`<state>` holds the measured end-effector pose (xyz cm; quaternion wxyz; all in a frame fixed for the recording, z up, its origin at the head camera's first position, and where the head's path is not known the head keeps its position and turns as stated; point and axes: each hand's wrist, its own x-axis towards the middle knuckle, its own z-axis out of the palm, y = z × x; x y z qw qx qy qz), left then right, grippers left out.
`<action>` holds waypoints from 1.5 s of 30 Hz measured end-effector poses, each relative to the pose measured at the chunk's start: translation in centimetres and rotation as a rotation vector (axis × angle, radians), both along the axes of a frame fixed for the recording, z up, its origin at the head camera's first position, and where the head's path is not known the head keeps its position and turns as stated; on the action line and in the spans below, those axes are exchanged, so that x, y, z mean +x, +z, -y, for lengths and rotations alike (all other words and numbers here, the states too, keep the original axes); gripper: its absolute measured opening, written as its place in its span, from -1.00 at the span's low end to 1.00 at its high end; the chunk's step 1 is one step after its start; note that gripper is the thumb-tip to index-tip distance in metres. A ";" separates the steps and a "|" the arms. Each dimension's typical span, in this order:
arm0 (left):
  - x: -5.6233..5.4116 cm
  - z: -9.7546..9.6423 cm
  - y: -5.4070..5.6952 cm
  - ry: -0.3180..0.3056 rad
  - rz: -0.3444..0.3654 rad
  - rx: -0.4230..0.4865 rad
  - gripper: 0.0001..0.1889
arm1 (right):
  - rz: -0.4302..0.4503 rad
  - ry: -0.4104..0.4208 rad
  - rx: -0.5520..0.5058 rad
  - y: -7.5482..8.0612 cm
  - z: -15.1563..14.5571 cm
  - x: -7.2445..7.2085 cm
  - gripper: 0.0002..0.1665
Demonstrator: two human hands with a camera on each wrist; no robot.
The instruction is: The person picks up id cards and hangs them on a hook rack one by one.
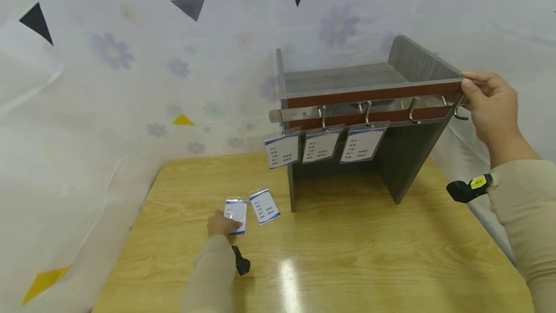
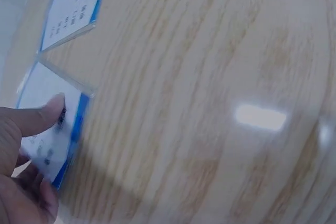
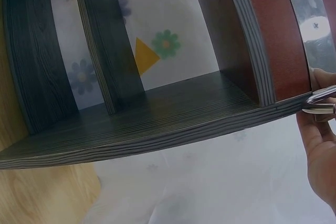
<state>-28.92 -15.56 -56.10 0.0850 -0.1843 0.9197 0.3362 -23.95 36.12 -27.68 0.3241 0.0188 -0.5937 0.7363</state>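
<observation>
A clear-sleeved badge card (image 1: 236,210) with blue edges is pinched by my left hand (image 1: 221,224), low over the table's left part. In the left wrist view the thumb (image 2: 39,119) lies on the card's face while fingers curl under its edge. Close beside it, a second badge card (image 1: 264,206) lies on the wood. My right hand (image 1: 495,105) grips the right front corner of a grey wooden shelf (image 1: 347,78), at the end of its metal hook rail (image 1: 340,108). Three badge cards (image 1: 321,146) hang from the rail's left hooks; the two right hooks (image 1: 413,111) hold nothing.
The shelf stands on a light wooden table (image 1: 347,255), towards its back right. Behind is a pale wall sheet (image 1: 130,86) with printed flowers and triangles. Small black devices (image 1: 466,190) are strapped at both wrists.
</observation>
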 end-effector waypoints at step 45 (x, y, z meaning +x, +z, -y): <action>1.2 0.9 9.6 -0.047 -0.271 0.703 -0.80 | 0.034 -0.012 0.043 0.2 0.0 0.0 -0.76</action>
